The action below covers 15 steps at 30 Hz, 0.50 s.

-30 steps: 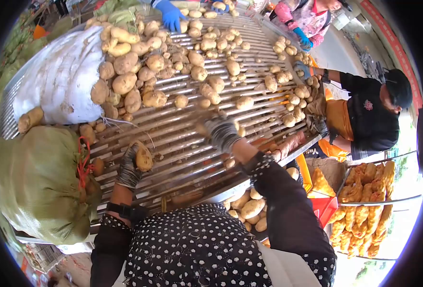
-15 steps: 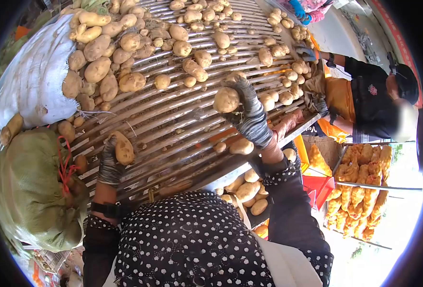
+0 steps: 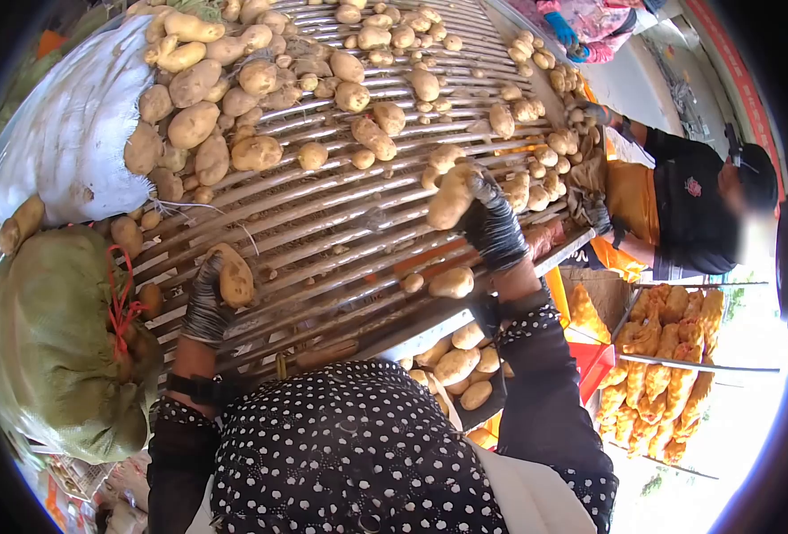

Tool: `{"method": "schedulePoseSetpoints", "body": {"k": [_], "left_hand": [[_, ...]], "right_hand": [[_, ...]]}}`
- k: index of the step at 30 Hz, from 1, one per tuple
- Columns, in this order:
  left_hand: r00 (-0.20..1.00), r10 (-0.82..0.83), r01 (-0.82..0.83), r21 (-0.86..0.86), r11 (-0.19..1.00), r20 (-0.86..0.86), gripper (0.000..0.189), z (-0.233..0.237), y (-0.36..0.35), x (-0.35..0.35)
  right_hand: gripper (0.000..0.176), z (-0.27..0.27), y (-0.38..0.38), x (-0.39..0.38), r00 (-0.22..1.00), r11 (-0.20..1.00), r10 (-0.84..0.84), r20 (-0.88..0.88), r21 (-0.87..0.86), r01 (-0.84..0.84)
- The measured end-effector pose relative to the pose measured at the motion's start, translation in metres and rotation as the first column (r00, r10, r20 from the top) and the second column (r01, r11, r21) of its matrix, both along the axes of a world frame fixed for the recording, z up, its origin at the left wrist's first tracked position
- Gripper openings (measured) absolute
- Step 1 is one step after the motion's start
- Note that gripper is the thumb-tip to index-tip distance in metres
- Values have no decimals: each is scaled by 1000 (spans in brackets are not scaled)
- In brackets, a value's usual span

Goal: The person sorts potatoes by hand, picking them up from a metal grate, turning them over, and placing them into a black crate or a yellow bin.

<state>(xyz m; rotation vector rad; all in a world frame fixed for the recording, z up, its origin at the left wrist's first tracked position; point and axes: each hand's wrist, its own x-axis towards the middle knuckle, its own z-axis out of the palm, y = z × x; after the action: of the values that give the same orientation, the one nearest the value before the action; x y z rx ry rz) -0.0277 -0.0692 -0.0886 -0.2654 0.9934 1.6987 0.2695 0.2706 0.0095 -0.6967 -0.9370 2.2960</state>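
Note:
My left hand (image 3: pixel 205 304), in a grey-black striped glove, is closed around an oblong potato (image 3: pixel 235 278) over the slatted metal table (image 3: pixel 314 233). Farther right, my gloved right hand (image 3: pixel 494 224) grips another long potato (image 3: pixel 450 199) above the slats, its fingertips on the far end. Just beyond that hand lies a loose potato (image 3: pixel 446 158). Nearer to me, a pale potato (image 3: pixel 452 283) rests on the slats below my right hand.
A heap of potatoes (image 3: pixel 194 125) lies at the back left beside a white sack (image 3: pixel 73 125). A full green sack (image 3: pixel 56 338) stands at my left. Potatoes fill a container (image 3: pixel 483 405) at the near edge. A co-worker (image 3: pixel 697 196) handles potatoes at the right; another's blue glove (image 3: pixel 561 28) shows behind.
My right hand has moved right and toward me, and the potato in it now shows a longer side. My left hand has barely moved with its potato.

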Motion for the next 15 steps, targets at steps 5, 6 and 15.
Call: {"method": "schedulePoseSetpoints", "body": {"k": [5,6,15], "left_hand": [[999,20,-20,7,1000,30,38,8,2,5],[999,30,-30,9,1000,24,38,7,2,5],[997,80,-80,11,997,15,38,11,6,10]], "right_hand": [[29,5,51,-24,625,731,-296,722,593,-338],[30,-4,61,-39,696,650,-306,649,677,-346],[32,-29,31,-175,287,118,-625,726,452,-884]]}}
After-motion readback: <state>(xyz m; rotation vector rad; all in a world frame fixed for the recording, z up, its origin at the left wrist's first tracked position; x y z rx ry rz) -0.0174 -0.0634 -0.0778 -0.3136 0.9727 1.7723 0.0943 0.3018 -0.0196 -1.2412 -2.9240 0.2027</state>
